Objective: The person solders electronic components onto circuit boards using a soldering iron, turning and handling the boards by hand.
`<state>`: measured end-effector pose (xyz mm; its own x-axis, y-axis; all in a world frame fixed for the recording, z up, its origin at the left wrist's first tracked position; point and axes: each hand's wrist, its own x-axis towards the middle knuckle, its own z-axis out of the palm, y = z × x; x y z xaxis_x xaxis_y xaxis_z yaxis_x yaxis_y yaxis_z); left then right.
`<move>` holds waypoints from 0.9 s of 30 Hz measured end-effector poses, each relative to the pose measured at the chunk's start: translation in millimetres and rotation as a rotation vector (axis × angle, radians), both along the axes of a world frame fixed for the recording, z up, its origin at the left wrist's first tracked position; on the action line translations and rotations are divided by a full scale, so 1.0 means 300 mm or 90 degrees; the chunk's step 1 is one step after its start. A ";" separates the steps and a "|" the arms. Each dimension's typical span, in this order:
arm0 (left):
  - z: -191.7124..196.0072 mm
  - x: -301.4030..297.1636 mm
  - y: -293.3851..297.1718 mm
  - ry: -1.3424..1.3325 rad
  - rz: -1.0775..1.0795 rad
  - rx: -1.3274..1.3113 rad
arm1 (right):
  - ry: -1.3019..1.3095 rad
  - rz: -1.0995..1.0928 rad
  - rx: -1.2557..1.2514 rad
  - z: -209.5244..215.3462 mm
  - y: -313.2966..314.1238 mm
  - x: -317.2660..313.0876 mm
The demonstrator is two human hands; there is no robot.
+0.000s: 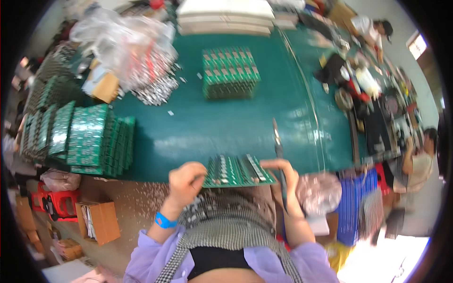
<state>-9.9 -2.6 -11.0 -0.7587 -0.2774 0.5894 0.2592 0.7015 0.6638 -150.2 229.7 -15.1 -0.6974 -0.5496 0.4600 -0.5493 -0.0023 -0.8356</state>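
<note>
A green circuit board panel (238,171) with rows of small parts is held up at the table's near edge, in front of my body. My left hand (187,180) has its fingers closed at the panel's left edge. My right hand (286,173) grips a slim pointed tool (279,152) with a dark handle and a metal tip, which points away from me. Blur hides the tool's exact kind. The right index finger reaches to the panel's right edge. Farther off on the table stands a neat stack of similar boards (231,75).
Many green board panels (87,137) stand stacked at the left. Behind them, small silver parts (158,89) spill from a clear plastic bag (137,40). White sheets (225,16) are piled at the back. Blue trays (354,207) stand right of the table; two people work farther right.
</note>
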 end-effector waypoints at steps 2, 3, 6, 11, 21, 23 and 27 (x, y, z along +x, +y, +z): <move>0.020 -0.024 0.024 -0.010 -0.010 0.070 | -0.024 -0.143 0.039 -0.045 0.014 0.007; 0.037 -0.015 0.030 -0.055 -0.009 0.094 | -0.045 -0.162 0.033 -0.055 0.018 0.011; 0.020 0.004 0.025 -0.036 -0.053 0.068 | -0.108 -0.086 -0.002 -0.049 0.020 0.027; -0.041 0.008 0.000 -0.017 -0.097 0.000 | -0.022 0.006 -0.013 -0.089 0.042 -0.002; -0.051 0.041 -0.008 -0.016 -0.066 -0.104 | 0.001 0.060 0.122 -0.096 -0.007 -0.084; -0.059 0.048 0.002 -0.016 -0.060 -0.101 | -0.018 0.068 0.130 -0.107 -0.006 -0.076; -0.066 0.060 0.010 -0.022 -0.057 -0.093 | -0.055 0.065 0.163 -0.077 -0.008 -0.068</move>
<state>8.2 0.5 -30.9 -0.7966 -0.1213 0.5922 0.3036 0.7669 0.5655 -170.7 227.2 -38.1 -0.6628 -0.7098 0.2387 -0.4845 0.1635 -0.8594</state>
